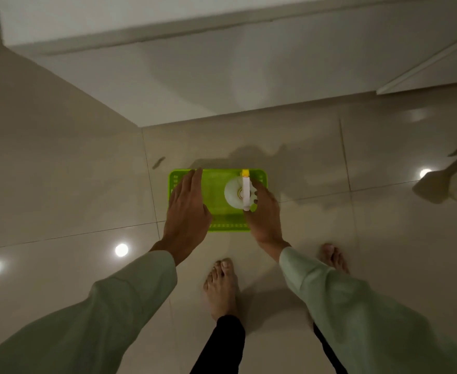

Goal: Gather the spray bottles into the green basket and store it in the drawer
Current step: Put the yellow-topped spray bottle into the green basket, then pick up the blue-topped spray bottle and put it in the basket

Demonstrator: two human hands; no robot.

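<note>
On bare floor tiles [249,141], a green basket [216,211] is flanked: left hand [187,209] open at 9 o'clock, right hand [265,214] wrapped around a spray bottle [235,194] at 3 o'clock.

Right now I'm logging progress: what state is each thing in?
Green plastic basket: on the tiled floor, upright.
White spray bottle with yellow nozzle: upright inside basket.
Left hand: open, flat above basket.
Right hand: beside bottle; grip unclear.
White cabinet drawer: shut.
</note>
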